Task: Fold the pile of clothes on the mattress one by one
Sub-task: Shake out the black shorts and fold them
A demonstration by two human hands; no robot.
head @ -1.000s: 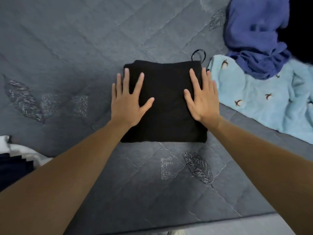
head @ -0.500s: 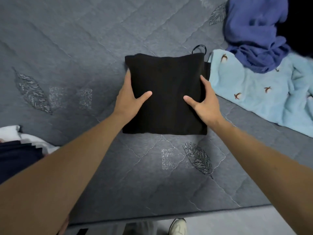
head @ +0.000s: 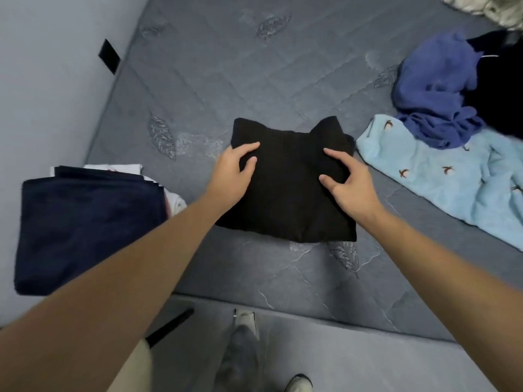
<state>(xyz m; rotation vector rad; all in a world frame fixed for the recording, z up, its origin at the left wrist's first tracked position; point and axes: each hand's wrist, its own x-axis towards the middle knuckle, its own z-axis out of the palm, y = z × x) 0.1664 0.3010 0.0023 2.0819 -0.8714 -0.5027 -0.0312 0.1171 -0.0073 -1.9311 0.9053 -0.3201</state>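
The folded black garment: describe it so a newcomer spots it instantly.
On the grey quilted mattress, look to the middle, between the navy folded stack and the pale blue bird-print cloth. The folded black garment is the one both hands grip.

A folded garment [head: 285, 190] lay mid-mattress [head: 215, 80], a folded stack [head: 85, 222] to its left, a heap of unfolded clothes [head: 441, 131] to its right

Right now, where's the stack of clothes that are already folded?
In the head view the folded stack, navy on top, lies at the mattress's left edge by the wall, left of the left hand gripping the black garment.
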